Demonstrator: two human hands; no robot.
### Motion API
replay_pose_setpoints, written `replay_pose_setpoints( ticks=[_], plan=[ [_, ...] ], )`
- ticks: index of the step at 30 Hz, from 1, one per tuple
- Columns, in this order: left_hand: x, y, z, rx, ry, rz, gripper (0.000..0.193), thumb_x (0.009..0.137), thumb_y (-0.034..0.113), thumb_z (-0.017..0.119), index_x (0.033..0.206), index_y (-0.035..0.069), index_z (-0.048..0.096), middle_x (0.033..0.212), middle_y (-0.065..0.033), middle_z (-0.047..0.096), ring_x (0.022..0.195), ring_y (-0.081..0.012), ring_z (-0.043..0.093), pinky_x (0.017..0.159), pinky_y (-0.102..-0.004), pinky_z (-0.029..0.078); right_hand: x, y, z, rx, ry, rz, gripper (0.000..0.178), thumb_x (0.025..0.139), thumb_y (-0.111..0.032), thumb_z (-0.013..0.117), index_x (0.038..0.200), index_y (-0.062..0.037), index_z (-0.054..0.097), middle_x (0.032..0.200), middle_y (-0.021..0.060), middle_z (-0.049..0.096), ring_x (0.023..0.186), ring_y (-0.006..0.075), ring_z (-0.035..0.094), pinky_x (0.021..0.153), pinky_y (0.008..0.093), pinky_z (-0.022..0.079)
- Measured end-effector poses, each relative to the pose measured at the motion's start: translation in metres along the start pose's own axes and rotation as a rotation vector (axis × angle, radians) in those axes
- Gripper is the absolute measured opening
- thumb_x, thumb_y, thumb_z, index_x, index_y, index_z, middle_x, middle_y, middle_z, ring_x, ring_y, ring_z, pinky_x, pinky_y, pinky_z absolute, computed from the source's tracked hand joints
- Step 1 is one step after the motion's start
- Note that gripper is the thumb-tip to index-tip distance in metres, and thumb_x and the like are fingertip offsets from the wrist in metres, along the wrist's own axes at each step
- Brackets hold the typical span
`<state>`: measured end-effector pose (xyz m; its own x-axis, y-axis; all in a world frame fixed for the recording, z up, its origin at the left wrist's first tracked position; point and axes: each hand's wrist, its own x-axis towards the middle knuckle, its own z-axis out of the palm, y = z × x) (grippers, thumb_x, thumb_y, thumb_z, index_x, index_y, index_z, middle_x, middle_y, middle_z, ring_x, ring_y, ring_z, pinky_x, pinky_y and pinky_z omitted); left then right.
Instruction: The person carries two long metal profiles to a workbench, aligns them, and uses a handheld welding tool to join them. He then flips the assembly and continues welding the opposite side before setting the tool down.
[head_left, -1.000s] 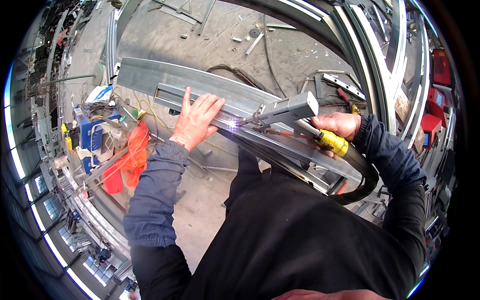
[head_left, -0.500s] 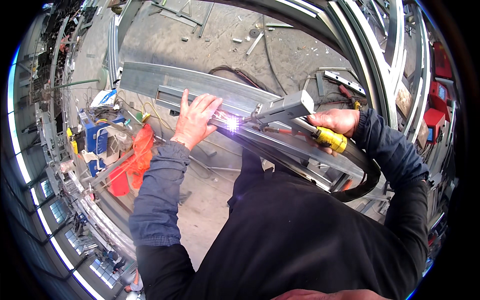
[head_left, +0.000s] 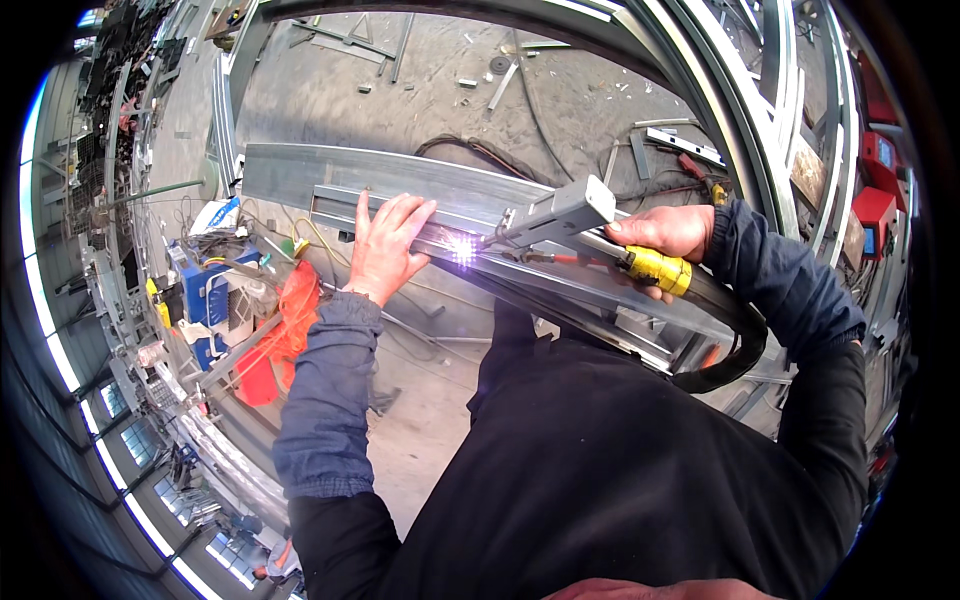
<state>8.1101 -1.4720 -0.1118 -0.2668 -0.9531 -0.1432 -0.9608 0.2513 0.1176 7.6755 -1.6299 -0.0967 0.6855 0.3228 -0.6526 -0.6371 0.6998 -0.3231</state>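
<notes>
In my right hand (head_left: 668,243) is a welding torch (head_left: 558,214) with a grey box-shaped head and yellow tape round its handle. The fingers are wrapped about the handle, and a thick black cable curves down from it. At the torch tip a bright violet-white arc (head_left: 463,248) burns against a long metal profile (head_left: 335,200), hiding the spot beneath. Just left of the glare, my left hand (head_left: 385,248) rests on the profile, its fingers stretched and apart. The profile lies along a wide flat metal beam (head_left: 290,172).
A blue machine (head_left: 208,305) and orange cloth (head_left: 296,315) are on the floor at left. Large metal frame bars (head_left: 710,110) rise at upper right, with red machines (head_left: 874,215) beyond. Cables and metal offcuts lie on the concrete floor. Another person is far off at lower left.
The whole view has shifted slightly. Against the metal profile, both hands and the torch hold nearly the same places, and the arc still burns.
</notes>
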Motion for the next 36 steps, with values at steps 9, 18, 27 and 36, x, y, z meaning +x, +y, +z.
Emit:
replay_pose_setpoints(
  ticks=[9, 18, 27, 36],
  plan=[
    [-0.001, -0.004, 0.006, -0.011, 0.008, 0.0, 0.086, 0.069, 0.022, 0.092, 0.15, 0.024, 0.063, 0.146, -0.0001, 0.064, 0.143, -0.0246, 0.058, 0.131, -0.068, 0.024, -0.005, -0.002, 0.006, -0.022, -0.03, -0.047, 0.073, 0.107, -0.078, 0.048, 0.147, -0.0186, 0.062, 0.093, 0.0039, 0.068, 0.068, 0.0174, 0.073, 0.059, 0.037, 0.063],
    [-0.001, -0.005, 0.007, -0.009, 0.002, 0.0, 0.086, 0.069, 0.021, 0.092, 0.15, 0.022, 0.063, 0.146, -0.0003, 0.064, 0.144, -0.0258, 0.057, 0.132, -0.0676, 0.024, -0.005, 0.006, 0.001, -0.024, -0.023, -0.032, 0.073, 0.106, -0.078, 0.049, 0.137, -0.0139, 0.063, 0.093, 0.0047, 0.068, 0.068, 0.0182, 0.073, 0.059, 0.0389, 0.064],
    [-0.001, 0.001, 0.004, -0.017, 0.007, -0.021, 0.09, 0.066, 0.02, 0.096, 0.15, 0.023, 0.062, 0.145, 0.0005, 0.063, 0.143, -0.024, 0.057, 0.131, -0.0682, 0.025, -0.01, 0.007, 0.006, -0.045, 0.003, -0.052, 0.074, 0.106, -0.079, 0.048, 0.128, -0.0104, 0.066, 0.09, 0.0052, 0.068, 0.067, 0.0181, 0.073, 0.058, 0.0396, 0.063],
    [-0.005, 0.0, 0.009, 0.007, 0.022, -0.023, 0.094, 0.07, 0.022, 0.095, 0.155, 0.024, 0.057, 0.147, 0.0002, 0.061, 0.144, -0.0233, 0.055, 0.132, -0.0695, 0.023, -0.041, 0.035, 0.009, 0.037, -0.014, -0.195, 0.077, 0.11, -0.074, 0.042, 0.128, -0.0027, 0.065, 0.099, 0.0099, 0.068, 0.066, 0.0205, 0.073, 0.056, 0.0372, 0.065]
  ],
)
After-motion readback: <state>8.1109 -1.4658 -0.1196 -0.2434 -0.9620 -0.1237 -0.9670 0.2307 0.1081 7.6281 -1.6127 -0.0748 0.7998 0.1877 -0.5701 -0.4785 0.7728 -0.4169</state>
